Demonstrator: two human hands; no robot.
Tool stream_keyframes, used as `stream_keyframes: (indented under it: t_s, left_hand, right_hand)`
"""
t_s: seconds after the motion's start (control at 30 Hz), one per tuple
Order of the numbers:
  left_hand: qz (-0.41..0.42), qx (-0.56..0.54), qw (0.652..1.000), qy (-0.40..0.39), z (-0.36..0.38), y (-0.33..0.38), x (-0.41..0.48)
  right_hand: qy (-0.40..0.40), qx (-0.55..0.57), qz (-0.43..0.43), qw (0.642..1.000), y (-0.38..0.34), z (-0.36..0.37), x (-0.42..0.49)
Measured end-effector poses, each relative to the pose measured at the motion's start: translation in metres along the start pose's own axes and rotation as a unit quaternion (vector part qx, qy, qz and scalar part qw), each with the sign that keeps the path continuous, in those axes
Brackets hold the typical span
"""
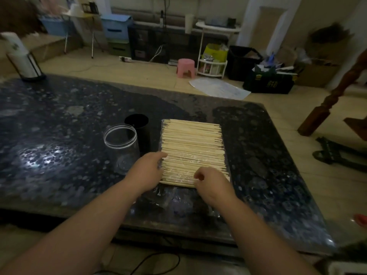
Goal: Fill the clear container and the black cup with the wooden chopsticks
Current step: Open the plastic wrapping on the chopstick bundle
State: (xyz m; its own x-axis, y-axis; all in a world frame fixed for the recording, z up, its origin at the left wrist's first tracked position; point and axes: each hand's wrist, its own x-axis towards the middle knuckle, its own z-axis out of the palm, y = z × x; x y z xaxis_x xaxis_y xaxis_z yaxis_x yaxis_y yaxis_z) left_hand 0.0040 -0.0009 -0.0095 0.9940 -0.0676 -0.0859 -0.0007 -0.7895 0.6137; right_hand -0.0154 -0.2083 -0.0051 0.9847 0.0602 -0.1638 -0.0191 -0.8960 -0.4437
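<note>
A dim room with a tan floor and a pink stool [186,68] lies beyond a dark speckled stone worktop [59,120]. A paper roll [19,56] stands upright in a black holder at the far left corner. A flat bed of chopsticks [191,143] lies right of the middle, running left to right and reaching close to the near edge, on crinkled clear wrap [178,199]. The container [127,153] stands upright and open just left of them. The cup [142,133] stands behind it, between it and the sticks. The left hand [147,172] is at the left ends of the near sticks, its fingers curled round them. The right hand [210,185] rests on the nearest sticks, fingers curled down; what they pinch I cannot tell.
</note>
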Motion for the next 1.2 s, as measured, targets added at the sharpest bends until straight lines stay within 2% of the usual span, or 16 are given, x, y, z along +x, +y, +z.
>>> stream_keyframes:
  t_s: [0.1, 0.27, 0.37, 0.47, 0.53, 0.63, 0.83, 0.93, 1.0, 1.07, 1.2]
  left_hand:
    - [-0.012, 0.009, 1.0, -0.013, -0.003, 0.004, -0.011]
    - [0.001, 0.035, 0.999, -0.031, 0.002, -0.001, -0.03]
    - [0.01, 0.121, 0.993, -0.01, 0.003, 0.0, -0.034]
    - [0.05, 0.246, 0.968, 0.005, 0.005, 0.002, -0.034]
    - [0.057, 0.278, 0.959, 0.012, 0.007, 0.002, -0.033]
    - [0.045, 0.241, 0.968, 0.045, 0.008, 0.002, -0.027]
    - [0.01, 0.126, 0.986, 0.105, 0.004, 0.006, -0.02]
    - [0.045, 0.082, 0.989, 0.113, -0.002, 0.006, -0.02]
    - [0.098, 0.059, 0.981, 0.157, -0.008, 0.005, -0.021]
    - [0.145, 0.067, 0.958, 0.239, -0.015, 0.002, -0.023]
    - [0.142, 0.09, 0.905, 0.391, -0.025, -0.002, -0.027]
  right_hand:
    - [-0.056, 0.001, 0.028, 0.998, 0.0, -0.001, -0.005]
    - [-0.053, 0.008, 0.002, 0.999, 0.004, 0.001, -0.017]
    - [-0.099, -0.003, -0.036, 0.994, -0.001, 0.009, -0.019]
    - [-0.146, -0.026, -0.069, 0.987, -0.005, 0.019, -0.017]
    - [-0.158, -0.048, -0.081, 0.983, -0.006, 0.028, -0.015]
    - [-0.144, -0.058, -0.087, 0.984, -0.009, 0.037, -0.01]
    - [-0.018, -0.08, -0.154, 0.985, -0.014, 0.048, -0.003]
    - [-0.008, -0.116, -0.155, 0.981, -0.013, 0.051, 0.001]
    - [0.006, -0.14, -0.169, 0.976, -0.013, 0.053, 0.003]
    - [0.014, -0.159, -0.173, 0.972, -0.014, 0.054, 0.005]
    - [0.022, -0.185, -0.164, 0.969, -0.019, 0.053, 0.007]
